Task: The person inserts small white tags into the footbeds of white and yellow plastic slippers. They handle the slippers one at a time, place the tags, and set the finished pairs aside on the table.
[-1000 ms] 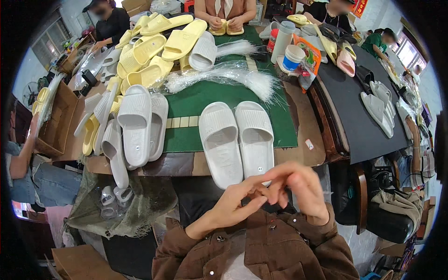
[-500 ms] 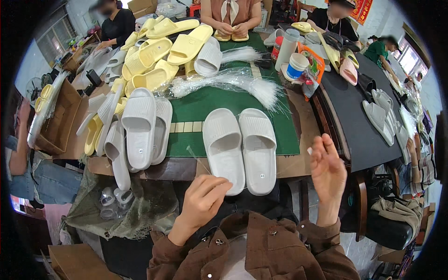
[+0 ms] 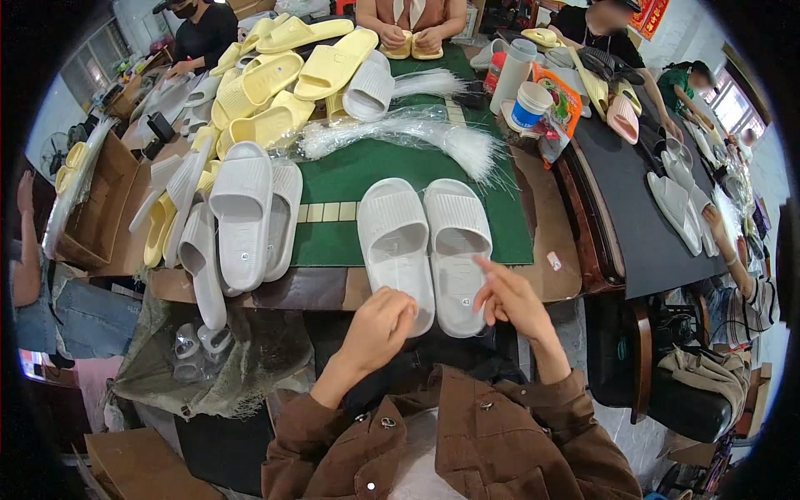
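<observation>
A pair of light grey slippers lies side by side before me, the left slipper (image 3: 392,200) and the right slipper (image 3: 458,204), heels toward me. My left hand (image 3: 379,329) is closed in a pinch at the heel of the left slipper. A thin clear plastic strand is in its fingers, barely visible now. My right hand (image 3: 512,304) hovers at the right slipper's heel, index finger stretched and fingers apart, holding nothing I can see. Past the toes lies a bundle of clear plastic strands (image 3: 400,143) on the green mat (image 3: 333,175).
Grey slippers (image 3: 242,217) and a pile of yellow slippers (image 3: 262,79) crowd the left. A white-and-blue tub (image 3: 530,107) stands back right, near an orange bag (image 3: 562,108). Across the table a person's hands (image 3: 411,38) handle yellow slippers. A white label (image 3: 553,262) lies near the front edge.
My right hand has swung left and down from beside the slippers to the right slipper's heel. My left hand has stayed closed and shifted slightly. The whole view has moved a little.
</observation>
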Available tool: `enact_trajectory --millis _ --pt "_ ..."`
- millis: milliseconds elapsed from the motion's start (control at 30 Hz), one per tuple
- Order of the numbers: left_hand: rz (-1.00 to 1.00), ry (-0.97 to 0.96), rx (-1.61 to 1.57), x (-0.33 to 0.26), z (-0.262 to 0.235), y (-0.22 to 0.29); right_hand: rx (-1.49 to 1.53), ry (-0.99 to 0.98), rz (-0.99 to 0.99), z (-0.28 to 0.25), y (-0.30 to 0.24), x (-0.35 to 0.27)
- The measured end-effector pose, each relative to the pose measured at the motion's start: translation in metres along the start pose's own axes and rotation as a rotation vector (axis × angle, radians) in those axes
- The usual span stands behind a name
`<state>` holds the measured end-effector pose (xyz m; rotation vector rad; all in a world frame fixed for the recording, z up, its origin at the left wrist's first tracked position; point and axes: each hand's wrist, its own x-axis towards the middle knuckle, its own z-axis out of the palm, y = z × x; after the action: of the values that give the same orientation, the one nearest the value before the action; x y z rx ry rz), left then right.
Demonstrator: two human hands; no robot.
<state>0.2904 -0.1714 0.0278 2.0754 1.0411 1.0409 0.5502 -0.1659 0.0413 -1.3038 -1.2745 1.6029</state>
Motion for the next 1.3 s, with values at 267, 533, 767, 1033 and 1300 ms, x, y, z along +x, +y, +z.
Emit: enact_trajectory --millis 267,533,767,1033,1300 --pt "0.077 0.007 0.244 0.033 0.007 -0.031 0.182 -0.099 0.104 0.020 0.000 0.034" --pt "0.044 0.129 0.380 0.048 0.020 -0.037 0.476 0.019 0.132 0.018 0.013 0.072" --pt "-0.121 0.019 0.279 0.054 0.028 -0.027 0.534 0.168 -0.033 0.036 0.013 0.095" --pt "-0.203 -0.109 0.291 0.074 0.035 -0.041 0.384 0.148 -0.041 0.031 0.017 0.094" --pt "-0.014 0.010 0.384 0.064 0.042 -0.056 0.469 0.300 0.007 0.045 0.004 0.088"
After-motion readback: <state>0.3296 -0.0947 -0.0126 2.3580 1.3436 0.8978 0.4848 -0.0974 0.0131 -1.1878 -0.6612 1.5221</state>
